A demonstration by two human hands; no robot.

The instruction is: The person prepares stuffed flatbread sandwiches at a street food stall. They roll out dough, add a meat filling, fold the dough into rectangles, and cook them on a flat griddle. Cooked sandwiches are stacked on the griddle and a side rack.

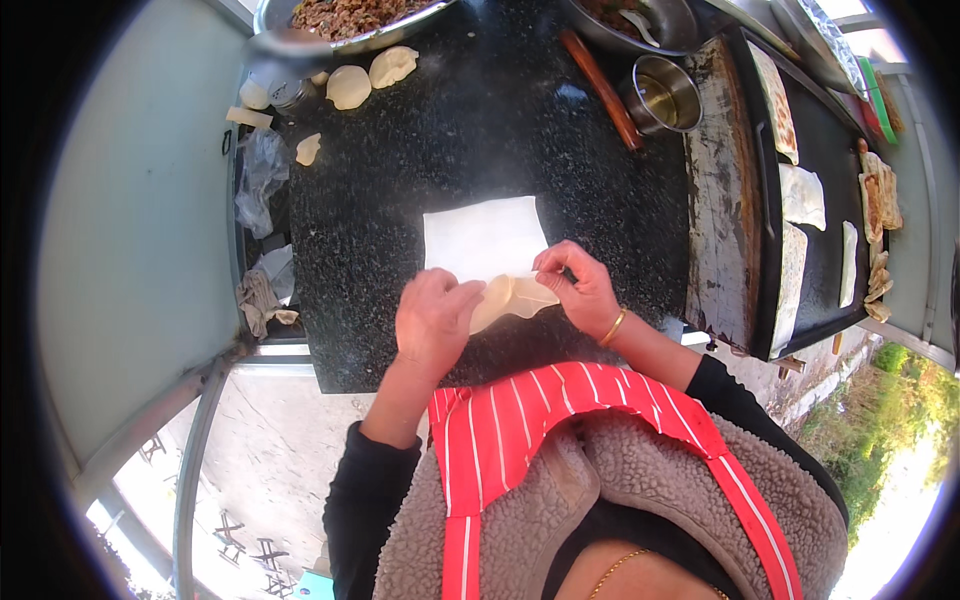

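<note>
A sheet of dough [484,234] lies before me on the black stone worktop [360,225]. Its far part is a smooth white rectangle, while the near end is a thin, yellowish flap [517,298] stretched toward me. My left hand [437,309] grips the dough's near left edge between thumb and fingers. At the near right side, my right hand [577,285] pinches the dough between thumb and forefinger. Whether anything is wrapped inside the white part cannot be seen.
At the back stand a bowl of minced filling [345,19], a second bowl [679,30] with a spoon, a wooden rolling pin [600,90] and a metal pot of oil [666,94]. Dough pieces [349,88] lie back left. On the right, a griddle [823,277] bears several flatbreads [801,196].
</note>
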